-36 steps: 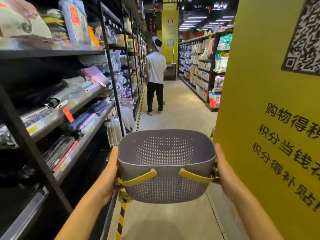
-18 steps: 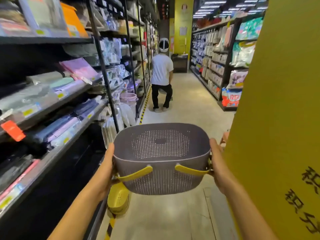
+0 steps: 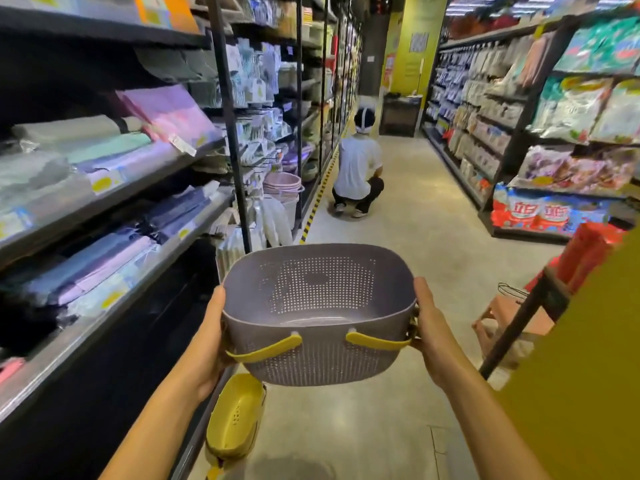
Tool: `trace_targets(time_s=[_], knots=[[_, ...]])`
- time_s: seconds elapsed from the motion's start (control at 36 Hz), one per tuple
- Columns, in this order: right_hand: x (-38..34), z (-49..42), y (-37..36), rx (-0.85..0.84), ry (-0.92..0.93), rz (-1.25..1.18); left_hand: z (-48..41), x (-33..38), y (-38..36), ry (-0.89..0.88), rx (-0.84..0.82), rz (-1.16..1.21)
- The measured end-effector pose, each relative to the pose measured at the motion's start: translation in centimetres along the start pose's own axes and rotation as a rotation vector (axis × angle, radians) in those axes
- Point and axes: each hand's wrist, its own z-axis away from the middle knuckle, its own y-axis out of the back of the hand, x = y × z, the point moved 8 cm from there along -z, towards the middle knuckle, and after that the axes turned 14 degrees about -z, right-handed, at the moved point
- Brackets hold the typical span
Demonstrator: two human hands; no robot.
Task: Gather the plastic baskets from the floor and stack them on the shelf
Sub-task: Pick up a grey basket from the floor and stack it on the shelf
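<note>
I hold a grey perforated plastic basket (image 3: 318, 306) with two yellow handles out in front of me at waist height, its opening tilted toward me. My left hand (image 3: 207, 341) grips its left side and my right hand (image 3: 431, 334) grips its right side. A yellow perforated basket (image 3: 235, 417) lies on the floor below it, against the foot of the left shelf (image 3: 114, 299).
Dark shelves with packaged textiles line the left. A stack of pink buckets (image 3: 282, 188) stands further along. A person (image 3: 358, 168) squats in the aisle ahead. A yellow pillar (image 3: 588, 375) fills the right foreground, with a small stool (image 3: 502, 317) and a goods shelf (image 3: 540, 216) beyond.
I have walked forward along the aisle with the basket still in both hands. The person ahead has gone from standing to squatting. The yellow basket on the floor has come into view.
</note>
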Motion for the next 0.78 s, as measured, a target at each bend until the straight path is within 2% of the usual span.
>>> trace_targets(time_s=[0.25,0.53,0.72,0.78], knots=[[0.4,-12.9,-9.0,-0.048,-0.014,0.046,-10.6,0.1,5.5,0.042,0.13,0.083],[4.0,-24.5,-20.3,-0.282,-0.099,0.077,-16.7,-3.1,11.4,0.126,0.355,0.178],[8.5,-32.8,-28.2,-0.504,-0.15,0.225,-19.6,-7.6,12.9,0.235,0.632,0.269],[10.7,-35.2,-30.1,-0.583,-0.195,0.254,-20.3,-9.3,12.7,0.336,0.759,0.37]])
